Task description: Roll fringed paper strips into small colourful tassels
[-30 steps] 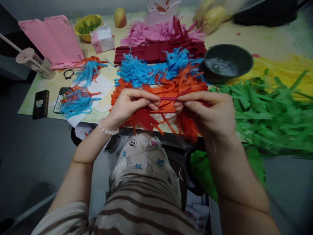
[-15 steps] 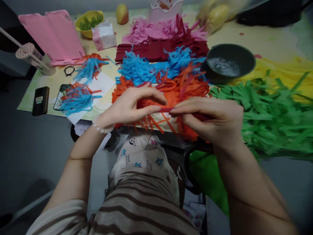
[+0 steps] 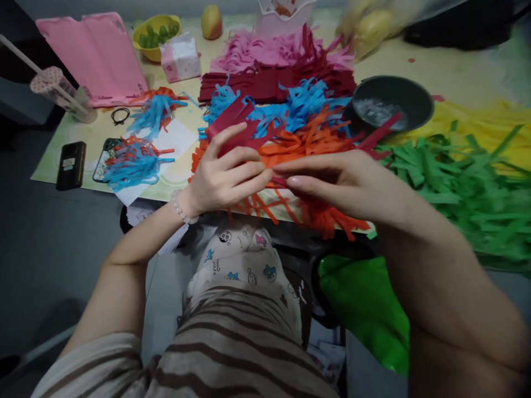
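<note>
My left hand [image 3: 226,174] and my right hand [image 3: 344,182] meet at the table's front edge and together pinch a dark red fringed paper strip [image 3: 236,124]. Its cut ends fan up above my left fingers, and more dark red ends [image 3: 379,135] stick out past my right hand. Under both hands lies a heap of orange fringed paper [image 3: 307,143], with red fringe [image 3: 327,218] hanging over the edge. Behind it lie blue fringe [image 3: 298,102], dark red strips [image 3: 269,85] and pink fringe [image 3: 265,52].
A dark bowl [image 3: 415,97] stands right of the heaps, beside green fringe [image 3: 456,188] and yellow paper [image 3: 477,119]. At left lie two phones [image 3: 70,165], blue-orange tassels [image 3: 133,163], pink folded paper [image 3: 97,58], a tissue box [image 3: 180,55] and a yellow bowl of green fruit [image 3: 155,36].
The dark red strip has been turned and lifted, so its fringe now fans up above my left hand. My right hand has slid left over the orange heap.
</note>
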`<action>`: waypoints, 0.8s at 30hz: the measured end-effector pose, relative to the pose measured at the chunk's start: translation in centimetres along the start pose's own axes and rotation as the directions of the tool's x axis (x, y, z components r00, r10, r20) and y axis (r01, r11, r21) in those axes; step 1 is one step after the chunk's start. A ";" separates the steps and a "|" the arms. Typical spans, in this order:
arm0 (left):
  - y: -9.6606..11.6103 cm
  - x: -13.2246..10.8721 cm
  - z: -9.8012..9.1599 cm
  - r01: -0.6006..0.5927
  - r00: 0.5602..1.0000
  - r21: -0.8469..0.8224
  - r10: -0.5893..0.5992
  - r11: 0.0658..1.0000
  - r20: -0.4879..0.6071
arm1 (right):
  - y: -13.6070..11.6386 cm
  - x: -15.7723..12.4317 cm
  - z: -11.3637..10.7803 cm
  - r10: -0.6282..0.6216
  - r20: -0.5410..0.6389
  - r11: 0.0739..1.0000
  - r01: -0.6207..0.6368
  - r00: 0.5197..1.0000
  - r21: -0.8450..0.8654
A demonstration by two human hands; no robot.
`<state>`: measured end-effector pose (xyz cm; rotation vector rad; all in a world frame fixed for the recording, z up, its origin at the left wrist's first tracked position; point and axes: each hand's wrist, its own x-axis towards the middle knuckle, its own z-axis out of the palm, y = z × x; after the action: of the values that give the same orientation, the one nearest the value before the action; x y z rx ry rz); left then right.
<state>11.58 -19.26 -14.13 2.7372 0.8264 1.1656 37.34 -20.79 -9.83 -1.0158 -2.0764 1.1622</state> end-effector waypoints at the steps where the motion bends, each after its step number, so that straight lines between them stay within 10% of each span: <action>1: -0.1 -0.1 0.1 0.035 0.999 -0.058 -0.036 0.998 -0.028 | 0.2 0.5 0.5 0.031 0.061 0.995 -0.037 0.998 0.096; 11: 1.1 -1.5 2.6 0.302 0.890 -0.197 -0.350 0.933 -0.293 | -0.1 0.3 5.0 0.142 -0.232 0.882 -0.017 0.962 0.471; 16: 5.1 -0.3 6.0 0.310 0.665 -0.566 -0.599 0.764 -0.445 | -0.4 0.9 5.4 0.003 -0.407 0.937 0.139 0.913 0.320; 24: 5.3 1.4 6.6 0.279 0.568 -0.822 -0.775 0.497 -0.276 | 0.9 1.2 5.3 -0.261 -0.476 0.964 0.254 0.840 -0.082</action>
<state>19.31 -22.09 -16.55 1.2373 0.9442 1.7379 33.01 -21.96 -13.07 -0.8868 -1.7486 0.6684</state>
